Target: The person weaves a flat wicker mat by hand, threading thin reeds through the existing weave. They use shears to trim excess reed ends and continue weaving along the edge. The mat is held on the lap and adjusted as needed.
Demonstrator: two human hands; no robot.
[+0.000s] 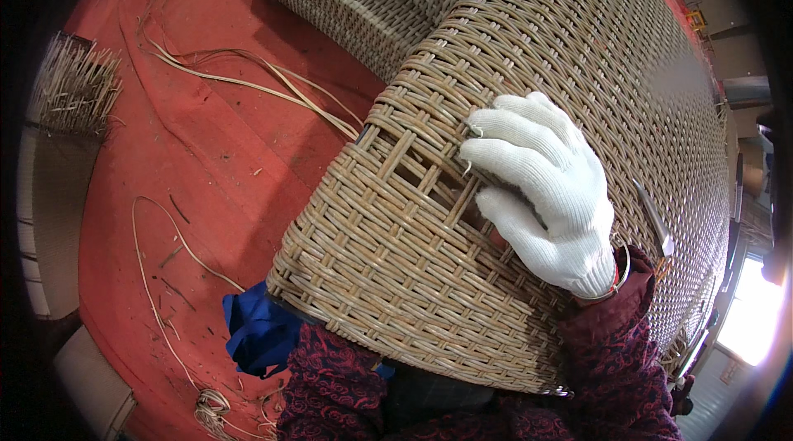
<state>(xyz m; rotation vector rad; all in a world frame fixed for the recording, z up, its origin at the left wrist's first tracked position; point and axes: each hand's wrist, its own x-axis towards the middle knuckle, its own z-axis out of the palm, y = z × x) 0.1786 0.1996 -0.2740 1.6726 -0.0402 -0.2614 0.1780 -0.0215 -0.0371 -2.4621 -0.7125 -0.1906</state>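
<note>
A large wicker panel of tan woven strands lies tilted before me, with a gap of loose weave near its left edge. My right hand, in a white knit glove, is on the weave just right of this gap. Its fingers are curled together and the thumb is bent toward them; what lies between the fingertips is hidden. My left sleeve, dark with a red pattern, runs up under the panel's near edge, and the hand itself is hidden. A slim metal blade tool lies on the panel, right of my right hand.
More wicker pieces stand behind the panel. Long loose strands trail over the red floor covering. A thin coiled strand and blue cloth are at lower left. A bundle of cut cane ends stands far left.
</note>
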